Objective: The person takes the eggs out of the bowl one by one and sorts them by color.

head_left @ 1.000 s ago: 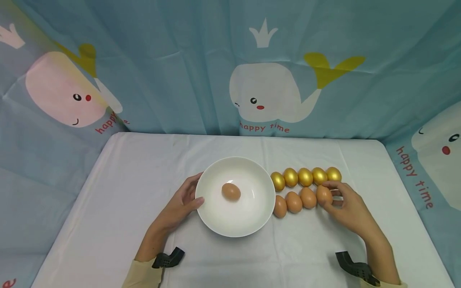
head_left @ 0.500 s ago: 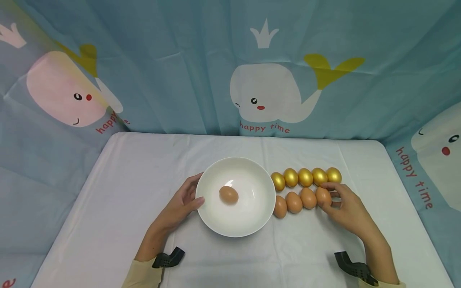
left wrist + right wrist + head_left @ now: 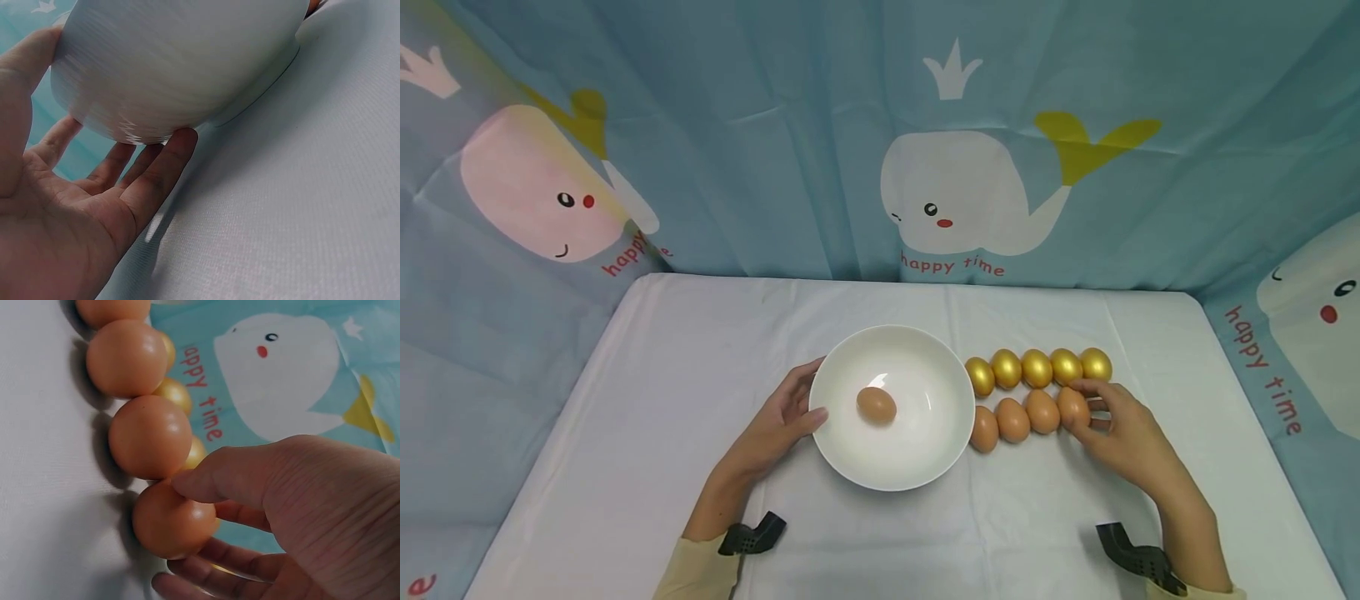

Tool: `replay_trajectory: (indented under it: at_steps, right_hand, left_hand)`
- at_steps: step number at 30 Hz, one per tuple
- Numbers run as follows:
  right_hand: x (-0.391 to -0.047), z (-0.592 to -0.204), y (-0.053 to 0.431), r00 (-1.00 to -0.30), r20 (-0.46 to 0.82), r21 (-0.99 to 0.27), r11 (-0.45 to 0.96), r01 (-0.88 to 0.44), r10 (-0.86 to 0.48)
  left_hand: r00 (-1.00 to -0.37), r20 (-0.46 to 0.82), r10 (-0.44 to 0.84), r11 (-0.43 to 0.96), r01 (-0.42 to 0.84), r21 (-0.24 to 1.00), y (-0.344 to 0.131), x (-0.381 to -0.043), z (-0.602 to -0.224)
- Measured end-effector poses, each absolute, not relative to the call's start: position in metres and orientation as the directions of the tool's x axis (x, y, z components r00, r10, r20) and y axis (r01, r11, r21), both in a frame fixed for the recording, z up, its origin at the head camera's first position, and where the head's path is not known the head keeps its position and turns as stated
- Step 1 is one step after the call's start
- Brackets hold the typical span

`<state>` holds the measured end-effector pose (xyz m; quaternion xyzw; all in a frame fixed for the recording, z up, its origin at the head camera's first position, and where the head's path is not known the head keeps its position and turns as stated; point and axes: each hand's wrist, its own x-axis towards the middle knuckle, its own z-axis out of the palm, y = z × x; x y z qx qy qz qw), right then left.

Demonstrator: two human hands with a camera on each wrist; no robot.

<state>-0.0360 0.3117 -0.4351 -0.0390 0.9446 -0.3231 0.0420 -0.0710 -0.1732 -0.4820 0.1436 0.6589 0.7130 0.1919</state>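
Note:
My left hand [image 3: 782,417] grips the left side of a white bowl [image 3: 895,467], thumb at the rim and fingers spread along the outer wall. In the left wrist view the bowl [image 3: 175,69] stands tilted across the picture above the white cloth. One brown egg [image 3: 876,406] lies inside the bowl, left of its middle. With thumb and fingers, my right hand [image 3: 1123,429] holds the brown egg [image 3: 1072,408] at the right end of a row of brown eggs [image 3: 1012,420]. The right wrist view shows the thumb on top of that egg [image 3: 172,522], against its neighbour.
Behind the brown row runs a row of several golden eggs [image 3: 1036,368]. Both rows begin right at the bowl's right rim. White cloth [image 3: 685,350] covers the table, and a blue curtain [image 3: 790,183] with whale prints hangs along its back and sides.
The egg in the bowl has rolled slightly left and toward the near side, then stays there. My right hand has shifted a little left with its egg. My left hand keeps its grip.

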Motion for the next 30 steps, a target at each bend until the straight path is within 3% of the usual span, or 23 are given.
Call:
replay_trajectory:
  at_steps: [18,30]
  right_hand:
    - [-0.026,-0.410,0.298,-0.985,0.158,-0.522,0.842,-0.139,-0.064]
    - [-0.046,-0.380,0.266,-0.966,0.168,-0.552,0.793,-0.258,-0.198]
  left_hand:
    - [-0.879,-0.068,0.471,-0.052,-0.104,0.993,-0.171,-0.072,-0.479]
    - [-0.884,-0.075,0.461,-0.053,-0.112,0.992,-0.172,-0.071,-0.478]
